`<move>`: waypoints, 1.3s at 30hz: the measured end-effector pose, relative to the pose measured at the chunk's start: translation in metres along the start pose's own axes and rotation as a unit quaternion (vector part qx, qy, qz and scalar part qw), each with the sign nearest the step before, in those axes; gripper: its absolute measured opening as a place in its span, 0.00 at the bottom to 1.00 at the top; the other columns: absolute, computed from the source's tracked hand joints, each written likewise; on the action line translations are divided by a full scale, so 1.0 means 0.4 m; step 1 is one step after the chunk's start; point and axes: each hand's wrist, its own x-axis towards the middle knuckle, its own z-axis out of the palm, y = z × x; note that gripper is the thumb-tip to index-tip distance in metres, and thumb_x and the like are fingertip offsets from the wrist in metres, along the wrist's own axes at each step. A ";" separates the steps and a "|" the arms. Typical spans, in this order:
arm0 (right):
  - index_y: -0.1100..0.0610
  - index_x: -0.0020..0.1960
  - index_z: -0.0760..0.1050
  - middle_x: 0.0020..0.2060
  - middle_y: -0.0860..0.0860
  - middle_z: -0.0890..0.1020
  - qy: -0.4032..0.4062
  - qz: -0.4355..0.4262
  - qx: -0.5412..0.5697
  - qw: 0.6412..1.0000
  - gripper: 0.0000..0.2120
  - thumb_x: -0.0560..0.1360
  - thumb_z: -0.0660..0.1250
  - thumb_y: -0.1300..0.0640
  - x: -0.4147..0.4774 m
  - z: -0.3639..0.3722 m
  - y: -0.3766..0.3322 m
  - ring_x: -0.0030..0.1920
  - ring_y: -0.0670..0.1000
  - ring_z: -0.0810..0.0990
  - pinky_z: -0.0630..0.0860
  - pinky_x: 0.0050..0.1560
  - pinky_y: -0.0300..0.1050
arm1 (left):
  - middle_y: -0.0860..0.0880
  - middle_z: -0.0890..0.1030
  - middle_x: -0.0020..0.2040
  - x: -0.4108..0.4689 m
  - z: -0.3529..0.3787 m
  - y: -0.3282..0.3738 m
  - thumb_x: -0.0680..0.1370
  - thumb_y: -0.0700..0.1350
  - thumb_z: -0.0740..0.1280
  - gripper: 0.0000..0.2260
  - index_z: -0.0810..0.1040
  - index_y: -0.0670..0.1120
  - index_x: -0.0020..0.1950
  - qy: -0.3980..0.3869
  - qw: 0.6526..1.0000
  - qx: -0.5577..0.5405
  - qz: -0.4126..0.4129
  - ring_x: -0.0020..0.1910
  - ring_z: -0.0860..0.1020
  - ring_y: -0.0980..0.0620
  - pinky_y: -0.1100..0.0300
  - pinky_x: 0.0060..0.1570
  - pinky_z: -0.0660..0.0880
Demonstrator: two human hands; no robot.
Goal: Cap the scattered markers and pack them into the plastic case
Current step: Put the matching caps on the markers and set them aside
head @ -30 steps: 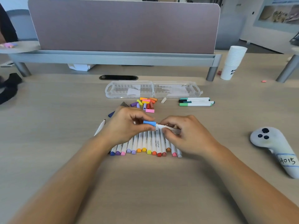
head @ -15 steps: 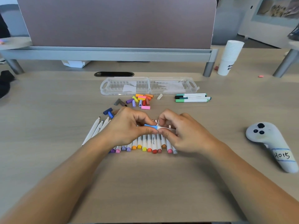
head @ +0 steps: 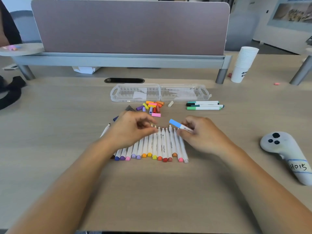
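My right hand (head: 200, 134) grips a white marker with a light blue cap (head: 179, 125) on its far end, held just above a row of several uncapped markers (head: 157, 146) lying side by side on the desk. My left hand (head: 130, 130) hovers over the left part of that row, fingers loosely curled, holding nothing. Behind the row lies a heap of loose coloured caps (head: 152, 107). The clear plastic case (head: 159, 92) lies open and flat at the back. Three capped green and dark markers (head: 204, 105) rest to its right.
A grey hand controller (head: 285, 152) labelled H015 lies at the right. A stack of white paper cups (head: 243, 65) stands at the back right. A desk divider (head: 130, 27) on metal legs closes off the far side. A single beige cap (head: 170, 104) lies apart.
My hands have come apart. The left hand let go of the blue cap, which now sits on the marker, and the right hand carried that marker a little to the right.
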 end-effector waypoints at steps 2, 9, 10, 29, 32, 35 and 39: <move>0.52 0.39 0.73 0.34 0.47 0.76 -0.027 0.072 -0.038 0.996 0.12 0.76 0.67 0.47 0.008 0.000 0.010 0.36 0.47 0.74 0.67 0.33 0.44 | 0.55 0.80 0.31 0.011 -0.019 -0.017 0.72 0.51 0.75 0.05 0.81 0.53 0.40 0.039 0.998 0.023 -0.053 0.30 0.74 0.63 0.69 0.35 0.71; 0.54 0.32 0.64 0.29 0.49 0.70 -0.045 0.162 -0.036 0.985 0.17 0.74 0.68 0.52 0.010 0.007 0.006 0.30 0.51 0.68 0.63 0.30 0.44 | 0.53 0.75 0.29 0.097 -0.060 -0.035 0.77 0.51 0.71 0.13 0.78 0.45 0.36 0.064 0.986 0.085 -0.128 0.26 0.69 0.60 0.64 0.31 0.67; 0.53 0.33 0.66 0.31 0.49 0.71 -0.039 0.169 -0.040 0.984 0.14 0.73 0.67 0.53 0.008 0.003 0.005 0.30 0.50 0.70 0.63 0.30 0.43 | 0.52 0.76 0.30 0.112 -0.064 -0.036 0.77 0.50 0.70 0.12 0.79 0.44 0.37 0.062 0.984 0.093 -0.137 0.27 0.71 0.60 0.65 0.31 0.68; 0.60 0.44 0.72 0.29 0.52 0.68 0.009 0.282 0.434 0.856 0.02 0.74 0.65 0.62 0.046 -0.020 0.065 0.24 0.48 0.62 0.55 0.25 0.38 | 0.42 0.78 0.61 0.419 0.196 0.012 0.80 0.48 0.64 0.13 0.80 0.45 0.60 -0.074 0.919 0.379 -0.082 0.60 0.76 0.42 0.51 0.57 0.74; 0.60 0.44 0.74 0.26 0.52 0.67 0.015 0.293 0.428 0.855 0.02 0.72 0.65 0.62 0.050 -0.015 0.070 0.24 0.49 0.62 0.56 0.25 0.37 | 0.40 0.79 0.58 0.423 0.229 0.010 0.79 0.38 0.61 0.12 0.81 0.43 0.59 -0.068 0.915 0.389 -0.083 0.55 0.78 0.40 0.51 0.53 0.76; 0.60 0.42 0.73 0.26 0.52 0.67 0.018 0.294 0.430 0.854 0.02 0.72 0.65 0.62 0.053 -0.014 0.069 0.24 0.49 0.61 0.57 0.26 0.38 | 0.38 0.77 0.59 0.423 0.233 0.013 0.79 0.34 0.60 0.14 0.79 0.41 0.61 -0.056 0.912 0.399 -0.078 0.57 0.78 0.38 0.48 0.57 0.76; 0.59 0.41 0.71 0.25 0.51 0.66 0.012 0.287 0.424 0.859 0.04 0.72 0.65 0.61 0.050 -0.016 0.063 0.24 0.49 0.61 0.57 0.26 0.38 | 0.38 0.77 0.59 0.416 0.216 0.012 0.77 0.31 0.59 0.15 0.79 0.40 0.60 -0.055 0.917 0.388 -0.073 0.58 0.77 0.37 0.47 0.60 0.75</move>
